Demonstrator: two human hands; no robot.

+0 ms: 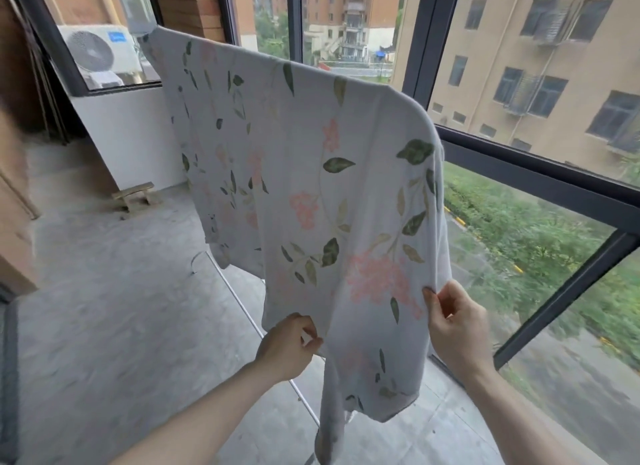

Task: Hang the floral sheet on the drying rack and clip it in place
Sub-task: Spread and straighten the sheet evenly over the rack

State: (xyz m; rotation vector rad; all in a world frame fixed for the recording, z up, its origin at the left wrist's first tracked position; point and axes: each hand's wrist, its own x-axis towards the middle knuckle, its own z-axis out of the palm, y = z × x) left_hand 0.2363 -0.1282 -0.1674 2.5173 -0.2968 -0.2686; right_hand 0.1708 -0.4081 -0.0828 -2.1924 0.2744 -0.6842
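The floral sheet [304, 173], white with pink flowers and green leaves, hangs draped over the top of the drying rack, which it hides almost wholly. Only a thin white bar of the rack [239, 302] shows below the cloth, running down toward me. My left hand [289, 343] pinches the sheet's lower edge at the left. My right hand [450, 322] grips the sheet's right edge a little higher, thumb on the front of the cloth. No clips are in view.
Large dark-framed windows [540, 173] run close behind and to the right of the rack. A small wooden stool [133, 194] stands on the concrete floor by the white wall at the left. An air-conditioner unit [97, 49] sits outside the left window.
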